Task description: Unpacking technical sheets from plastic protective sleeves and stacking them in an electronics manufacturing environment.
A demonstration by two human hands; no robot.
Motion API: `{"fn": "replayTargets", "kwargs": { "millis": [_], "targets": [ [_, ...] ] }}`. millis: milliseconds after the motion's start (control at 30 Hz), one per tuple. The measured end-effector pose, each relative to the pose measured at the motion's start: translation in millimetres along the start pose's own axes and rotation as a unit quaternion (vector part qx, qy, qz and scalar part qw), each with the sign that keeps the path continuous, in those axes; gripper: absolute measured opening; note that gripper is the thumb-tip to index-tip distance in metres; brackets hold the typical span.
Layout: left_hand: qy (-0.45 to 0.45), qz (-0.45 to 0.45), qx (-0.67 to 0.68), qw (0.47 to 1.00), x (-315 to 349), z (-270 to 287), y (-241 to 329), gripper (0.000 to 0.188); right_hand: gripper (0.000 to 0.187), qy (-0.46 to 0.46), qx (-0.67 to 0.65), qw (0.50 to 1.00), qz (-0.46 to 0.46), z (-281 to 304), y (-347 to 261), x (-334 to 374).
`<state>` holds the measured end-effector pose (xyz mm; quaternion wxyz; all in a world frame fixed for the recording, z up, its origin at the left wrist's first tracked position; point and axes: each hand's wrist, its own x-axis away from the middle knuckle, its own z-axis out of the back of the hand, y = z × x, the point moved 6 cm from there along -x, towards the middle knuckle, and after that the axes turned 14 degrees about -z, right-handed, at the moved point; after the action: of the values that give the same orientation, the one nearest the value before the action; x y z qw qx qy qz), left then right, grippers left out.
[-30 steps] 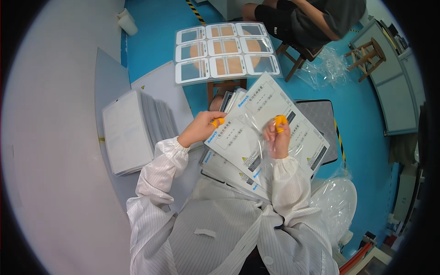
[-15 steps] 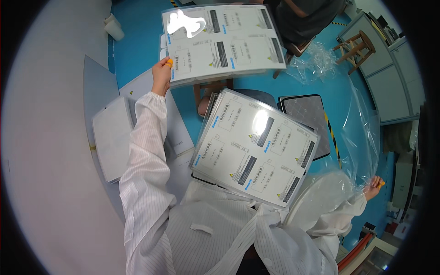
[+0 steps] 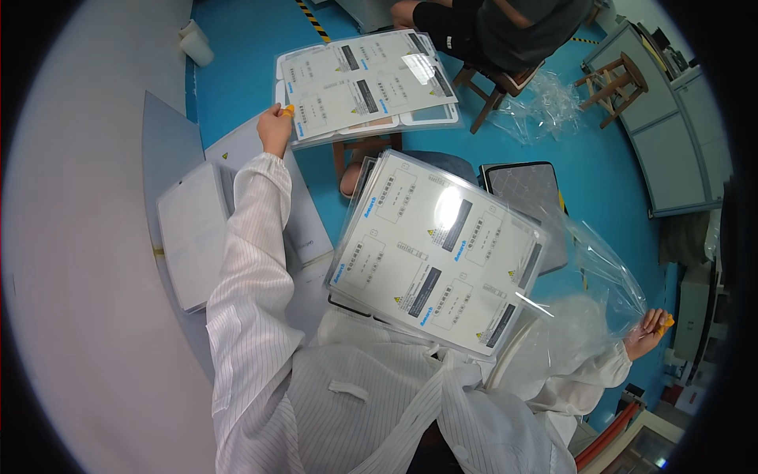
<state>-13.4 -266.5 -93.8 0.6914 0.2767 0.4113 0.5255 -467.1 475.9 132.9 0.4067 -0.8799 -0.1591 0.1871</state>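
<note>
Out in front at upper left, my left hand [image 3: 276, 130] grips the left edge of a printed panel [image 3: 341, 85], which has label blocks in rows. Beneath that panel, a second clear-edged sheet with rounded openings sticks out. Far to the right, my right hand [image 3: 647, 335] is closed on a clear plastic film [image 3: 604, 257] that trails back toward my lap. Both hands wear orange finger covers. Across my lap lies a stack of similar printed panels [image 3: 430, 245], slightly fanned, with glare on the top one.
A white flat package [image 3: 189, 245] and a white board [image 3: 304, 225] lie on my left beside the wall. Right of the stack is a grey dark-edged panel [image 3: 529, 197]. Crumpled film [image 3: 541, 107] lies on the blue floor near a wooden stool [image 3: 620, 87]. Another person [image 3: 505, 39] sits ahead.
The panel in my left hand has tilted and dropped back, uncovering more of the sheet beneath. My right hand has moved slightly right and down, and the film has swung lower.
</note>
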Motion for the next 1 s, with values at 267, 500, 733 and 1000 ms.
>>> {"fn": "replayTargets", "kwargs": {
  "millis": [267,500,733,1000],
  "targets": [
    [-0.434,-0.043,0.148,0.888,203.6,53.3,100.4,0.059,0.021,0.029,0.232,0.969,0.078,-64.5,20.2,-5.2],
    [-0.430,0.086,0.148,0.886,290.5,66.2,66.6,0.061,0.016,0.003,0.257,0.962,0.095,-102.4,48.5,-6.6],
    [-0.476,0.187,0.122,0.851,277.7,48.4,47.5,0.028,0.014,-0.033,0.264,0.961,0.076,-123.2,83.4,-10.4],
    [-0.546,0.156,0.418,0.709,288.0,55.6,83.6,0.067,0.023,0.017,0.273,0.957,0.097,-105.8,71.5,-1.6]
  ]
}}
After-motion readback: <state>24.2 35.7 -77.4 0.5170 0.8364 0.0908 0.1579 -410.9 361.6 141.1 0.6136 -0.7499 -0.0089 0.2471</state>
